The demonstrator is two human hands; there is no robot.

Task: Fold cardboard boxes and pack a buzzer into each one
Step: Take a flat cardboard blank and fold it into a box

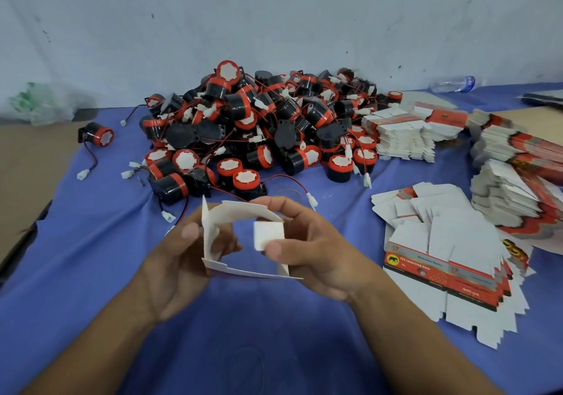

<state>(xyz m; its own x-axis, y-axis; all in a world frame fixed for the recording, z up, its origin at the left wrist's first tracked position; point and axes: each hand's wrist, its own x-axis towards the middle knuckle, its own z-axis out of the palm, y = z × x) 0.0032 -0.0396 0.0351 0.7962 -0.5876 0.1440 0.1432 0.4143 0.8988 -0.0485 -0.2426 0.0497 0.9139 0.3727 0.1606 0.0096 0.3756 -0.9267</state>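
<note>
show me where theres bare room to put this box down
Blue cloth is bare below the held box, left of the box blanks, and between the lone buzzer and the buzzer pile. Crowded: pile and blanks.

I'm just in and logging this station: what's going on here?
A person is folding a small cardboard box, held above the blue cloth: the left hand grips its left wall, the right hand pinches a side flap. No buzzer is in it yet. The pile of buzzers lies behind, stacks of flat boxes to the right.

Left hand (179, 260) and right hand (316, 251) face each other, fingers curled, thumbs pinching.
</note>
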